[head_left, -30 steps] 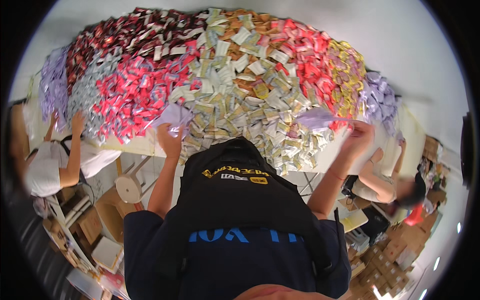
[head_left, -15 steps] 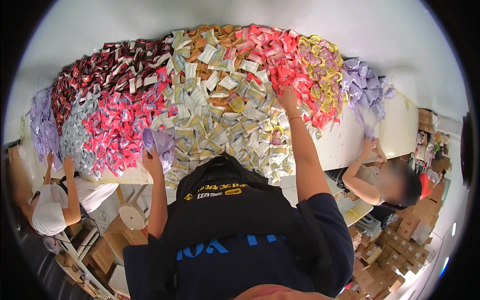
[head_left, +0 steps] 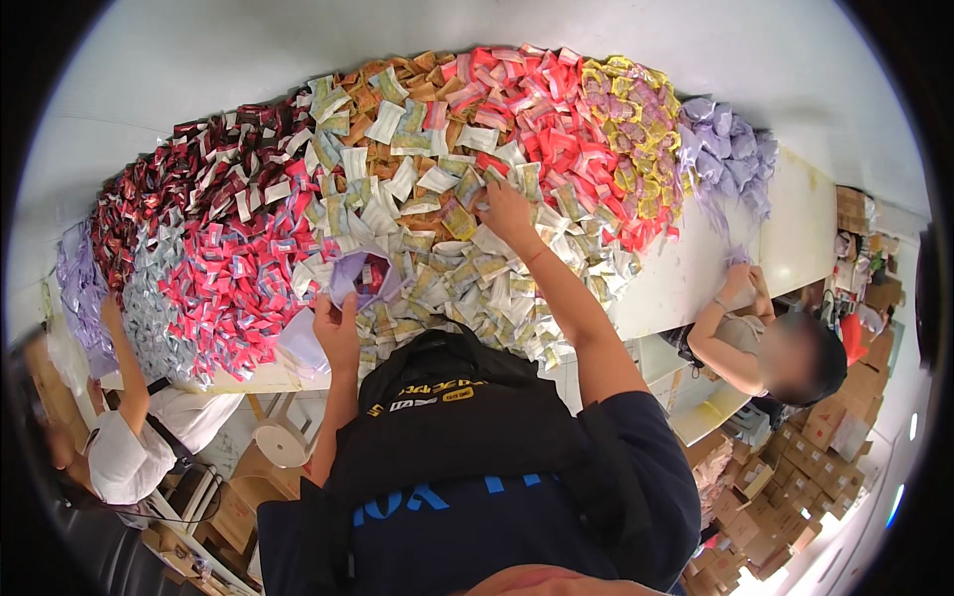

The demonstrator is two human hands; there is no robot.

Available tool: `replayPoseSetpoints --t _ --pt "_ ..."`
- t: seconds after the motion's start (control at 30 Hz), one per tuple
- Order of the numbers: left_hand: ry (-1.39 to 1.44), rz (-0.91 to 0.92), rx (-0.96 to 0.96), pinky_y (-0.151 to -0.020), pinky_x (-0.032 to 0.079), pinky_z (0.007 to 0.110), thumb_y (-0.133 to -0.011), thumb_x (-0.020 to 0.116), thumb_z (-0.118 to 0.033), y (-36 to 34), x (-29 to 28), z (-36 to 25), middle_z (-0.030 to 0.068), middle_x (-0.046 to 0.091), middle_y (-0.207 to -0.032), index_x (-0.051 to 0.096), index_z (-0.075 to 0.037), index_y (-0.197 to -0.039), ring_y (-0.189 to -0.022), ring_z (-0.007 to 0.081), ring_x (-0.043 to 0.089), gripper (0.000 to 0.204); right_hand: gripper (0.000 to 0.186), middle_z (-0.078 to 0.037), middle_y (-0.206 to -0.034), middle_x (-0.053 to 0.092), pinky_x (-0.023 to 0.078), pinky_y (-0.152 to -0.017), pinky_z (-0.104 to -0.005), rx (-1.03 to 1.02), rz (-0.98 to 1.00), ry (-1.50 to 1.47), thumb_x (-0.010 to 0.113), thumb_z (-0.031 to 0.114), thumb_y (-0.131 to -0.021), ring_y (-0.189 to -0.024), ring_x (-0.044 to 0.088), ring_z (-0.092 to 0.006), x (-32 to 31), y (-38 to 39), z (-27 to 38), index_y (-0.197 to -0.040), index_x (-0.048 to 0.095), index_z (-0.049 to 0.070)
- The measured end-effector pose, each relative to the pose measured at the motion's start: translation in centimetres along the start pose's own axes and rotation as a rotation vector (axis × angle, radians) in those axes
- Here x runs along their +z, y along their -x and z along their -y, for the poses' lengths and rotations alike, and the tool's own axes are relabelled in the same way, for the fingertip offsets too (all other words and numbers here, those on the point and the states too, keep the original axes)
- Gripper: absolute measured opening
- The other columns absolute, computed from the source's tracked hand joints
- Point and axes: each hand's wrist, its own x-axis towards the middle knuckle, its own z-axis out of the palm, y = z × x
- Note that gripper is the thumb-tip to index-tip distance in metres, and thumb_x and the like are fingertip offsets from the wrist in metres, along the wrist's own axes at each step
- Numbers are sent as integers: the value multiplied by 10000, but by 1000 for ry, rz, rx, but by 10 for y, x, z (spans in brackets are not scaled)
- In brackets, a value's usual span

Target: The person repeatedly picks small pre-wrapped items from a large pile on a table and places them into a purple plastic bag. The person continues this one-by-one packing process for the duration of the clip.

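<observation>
Held pouch: a pale lilac plastic pouch (head_left: pixel 360 281) with its mouth open is gripped at its lower edge, just above the fingers of the left hand (head_left: pixel 336 328), which are curled and pinched on it; red packets are seen inside.
Right hand: the right hand (head_left: pixel 507 211) is laid on the heap of white and pale green sachets (head_left: pixel 437 258), fingers spread and pressing down; whether a sachet is pinched under them cannot be told.
Beyond the fingertips: pink-red sachets (head_left: pixel 527 119) and yellow sachets (head_left: pixel 636 139) are piled past the right hand; dark red ones (head_left: pixel 179 199) lie to the left of the pouch.
Support: the heap is borne by a white table (head_left: pixel 785 238).
Others: a seated person's hand (head_left: pixel 740 283) rests on the table edge at right; another person's arm (head_left: pixel 124 358) is raised at left.
Change: half a second ago the right hand was reaching among the red sachets; it is now placed on the white ones, and the pouch has been brought nearer the middle.
Hidden: the pouch's lower part is covered by the left hand; the far sachets are too small to make out.
</observation>
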Motion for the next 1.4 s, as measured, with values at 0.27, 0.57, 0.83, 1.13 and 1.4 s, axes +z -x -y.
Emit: replayPoseSetpoints --t 0.27,0.57,0.83,1.13,1.4 --pt "17 41 -154 -522 355 183 -855 609 -105 0 3 17 -38 518 -683 561 -42 -848 -570 30 440 79 147 -40 -755 642 407 -489 -256 377 89 -1060 590 171 -812 -622 547 -70 -17 -45 1 -853 590 30" --pt "102 -65 -171 -503 325 183 -857 608 -115 -8 5 4 -45 482 -647 544 -54 -821 -558 19 409 96 162 -112 -759 637 469 -526 -285 151 -83 -672 575 149 -806 -619 605 -147 18 -79 63 -773 654 11" --pt "64 -16 -161 -510 329 180 -839 618 -71 -15 1 15 -50 484 -674 546 -41 -868 -562 22 409 83 400 -120 -807 588 480 -664 -311 330 43 -1058 648 201 -718 -715 588 -210 46 -56 63 -1044 607 -27" --pt "-349 -33 -10 -464 232 219 -811 664 -145 -24 9 -1 -59 367 -581 605 2 -829 -541 32 297 159 517 -119 -763 597 471 -658 -354 43 294 -438 761 321 -613 -722 585 -266 29 -73 65 -979 605 -8" --pt "-349 28 6 -449 197 221 -828 651 -147 -29 14 -1 -83 369 -542 608 -16 -753 -503 19 279 157 413 -165 -780 631 477 -700 -412 -23 241 -525 643 201 -745 -758 607 -330 31 -21 55 -1126 582 54"
